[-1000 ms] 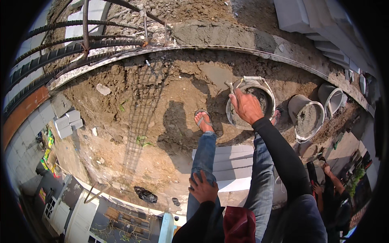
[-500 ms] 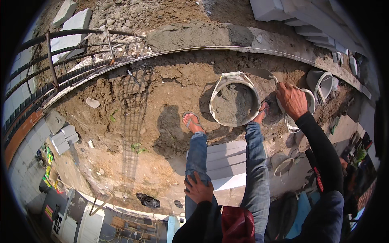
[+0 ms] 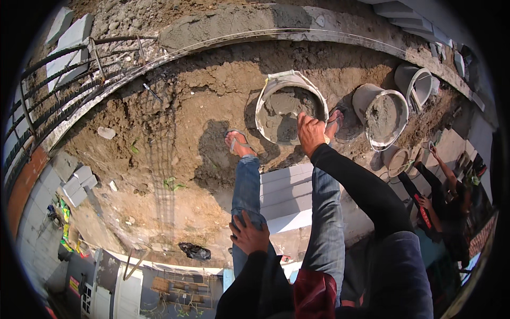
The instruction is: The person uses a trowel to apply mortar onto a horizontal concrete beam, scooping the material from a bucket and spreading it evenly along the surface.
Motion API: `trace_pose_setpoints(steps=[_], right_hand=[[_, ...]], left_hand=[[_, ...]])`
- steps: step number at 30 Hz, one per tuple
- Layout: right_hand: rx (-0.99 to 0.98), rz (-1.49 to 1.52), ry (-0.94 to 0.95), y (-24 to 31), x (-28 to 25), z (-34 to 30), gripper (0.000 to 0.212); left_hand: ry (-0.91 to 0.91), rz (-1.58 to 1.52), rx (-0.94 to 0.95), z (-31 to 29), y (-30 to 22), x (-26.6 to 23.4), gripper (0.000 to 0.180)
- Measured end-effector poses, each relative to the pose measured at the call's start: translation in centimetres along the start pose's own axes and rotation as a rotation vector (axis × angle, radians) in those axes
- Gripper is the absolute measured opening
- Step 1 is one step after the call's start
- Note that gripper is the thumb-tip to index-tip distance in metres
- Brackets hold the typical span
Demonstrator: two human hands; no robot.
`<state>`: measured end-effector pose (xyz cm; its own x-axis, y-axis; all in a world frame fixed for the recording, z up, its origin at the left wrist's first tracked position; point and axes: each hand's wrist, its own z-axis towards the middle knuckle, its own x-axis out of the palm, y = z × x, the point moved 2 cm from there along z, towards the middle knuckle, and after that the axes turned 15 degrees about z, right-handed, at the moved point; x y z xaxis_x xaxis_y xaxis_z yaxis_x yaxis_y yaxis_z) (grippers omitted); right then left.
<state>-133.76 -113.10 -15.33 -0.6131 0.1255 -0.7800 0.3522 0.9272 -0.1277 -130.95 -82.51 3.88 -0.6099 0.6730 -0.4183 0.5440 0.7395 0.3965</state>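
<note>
The right hand (image 3: 312, 133), curled, grip unclear, has moved to the upper-centre bucket (image 3: 292, 82), bringing work to its mortar (image 3: 280, 108); the left hand (image 3: 249, 234) rests spread on the left leg (image 3: 246, 183).

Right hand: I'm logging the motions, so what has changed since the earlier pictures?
The right hand swung right from the nearer bucket toward the right-hand bucket, trowel in its grip, then back left over the nearer bucket's rim; the trowel blade no longer shows clearly. The left hand stayed on the left knee, and both buckets stayed put.
</note>
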Motion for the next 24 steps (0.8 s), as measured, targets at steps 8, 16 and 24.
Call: trace_pose_setpoints(steps=[8, 16, 24], right_hand=[[0.436, 1.103, 0.073, -3.0, 4.0, -7.7, 0.053], [0.624, 1.859, 0.074, 8.6, 9.0, 0.0, 0.06], [0.412, 1.084, -0.303, 3.3, 2.6, -7.1, 0.031]], left_hand=[[-0.001, 0.016, -0.024, -0.2, 1.0, 0.7, 0.084], [-0.025, 0.033, 0.016, -0.2, 0.1, 0.4, 0.081], [0.01, 0.044, 0.0, -0.1, 0.2, -0.2, 0.083]])
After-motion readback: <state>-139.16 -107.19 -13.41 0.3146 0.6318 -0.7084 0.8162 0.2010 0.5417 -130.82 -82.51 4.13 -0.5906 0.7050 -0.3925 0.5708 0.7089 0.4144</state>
